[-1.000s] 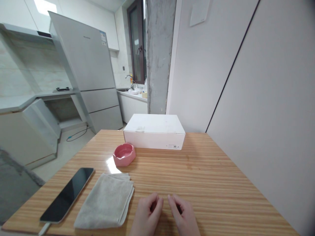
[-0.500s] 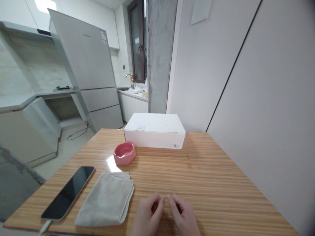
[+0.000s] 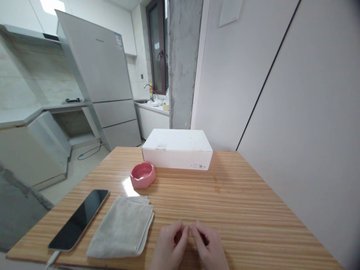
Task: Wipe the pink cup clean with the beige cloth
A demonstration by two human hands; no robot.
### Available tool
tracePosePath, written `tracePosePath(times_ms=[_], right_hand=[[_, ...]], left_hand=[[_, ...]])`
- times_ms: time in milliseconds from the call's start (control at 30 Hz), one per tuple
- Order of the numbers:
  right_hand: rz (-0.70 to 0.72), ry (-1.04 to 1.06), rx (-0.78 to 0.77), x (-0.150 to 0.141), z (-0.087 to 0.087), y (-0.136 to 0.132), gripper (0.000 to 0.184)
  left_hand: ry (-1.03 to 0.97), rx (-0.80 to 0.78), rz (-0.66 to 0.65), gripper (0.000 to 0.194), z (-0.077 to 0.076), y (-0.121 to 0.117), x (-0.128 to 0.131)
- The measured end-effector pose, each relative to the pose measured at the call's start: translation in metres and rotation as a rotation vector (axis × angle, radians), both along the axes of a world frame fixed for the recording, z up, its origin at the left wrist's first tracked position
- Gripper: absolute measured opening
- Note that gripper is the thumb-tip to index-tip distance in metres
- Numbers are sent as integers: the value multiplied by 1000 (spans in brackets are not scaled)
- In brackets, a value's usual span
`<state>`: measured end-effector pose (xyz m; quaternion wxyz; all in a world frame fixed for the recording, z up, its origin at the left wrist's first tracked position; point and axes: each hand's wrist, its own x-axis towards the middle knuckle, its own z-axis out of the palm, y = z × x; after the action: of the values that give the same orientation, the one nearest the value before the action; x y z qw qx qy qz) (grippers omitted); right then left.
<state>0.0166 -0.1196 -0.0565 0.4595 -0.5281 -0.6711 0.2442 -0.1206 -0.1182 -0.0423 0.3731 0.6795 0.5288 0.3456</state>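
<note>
Table (image 3: 239, 202) bare ahead, right; cloth (image 3: 122, 228) just left of hands.

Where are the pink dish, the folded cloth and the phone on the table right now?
pink dish (image 3: 142, 175): head view, on the inner bottom of the bowl.
folded cloth (image 3: 122, 228): head view, on the middle of its top layer.
phone (image 3: 79, 219): head view, on the middle of the dark screen.

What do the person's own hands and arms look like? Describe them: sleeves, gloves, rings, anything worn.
Both the left hand and right hand are bare: no gloves, and no rings or watch show. No sleeve is in view; the picture's bottom edge cuts the hands off before the wrists.
</note>
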Motion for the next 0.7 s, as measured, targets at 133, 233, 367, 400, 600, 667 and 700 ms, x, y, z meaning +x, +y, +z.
tracePosePath(times_ms=[133, 233, 367, 400, 600, 667, 700], right_hand=[[-5, -49, 29, 1, -4, 0, 44], [-10, -86, 51, 1, -7, 1, 45], [-10, -84, 64, -1, -8, 1, 44], [-10, -79, 68, -1, -8, 1, 44], [10, -52, 45, 0, -5, 1, 43], [11, -44, 23, 1, -6, 1, 43], [12, -42, 15, 1, -6, 1, 44]], left_hand=[[7, 6, -3, 38, -3, 0, -1], [1, 10, -17, 38, -4, 0, -1], [11, 13, -16, 38, -3, 0, -1], [17, 15, -14, 38, -3, 0, -1], [30, 22, -10, 37, -4, 0, -1], [37, 22, -8, 37, -4, 0, -1], [41, 21, -7, 37, -5, 0, -1]])
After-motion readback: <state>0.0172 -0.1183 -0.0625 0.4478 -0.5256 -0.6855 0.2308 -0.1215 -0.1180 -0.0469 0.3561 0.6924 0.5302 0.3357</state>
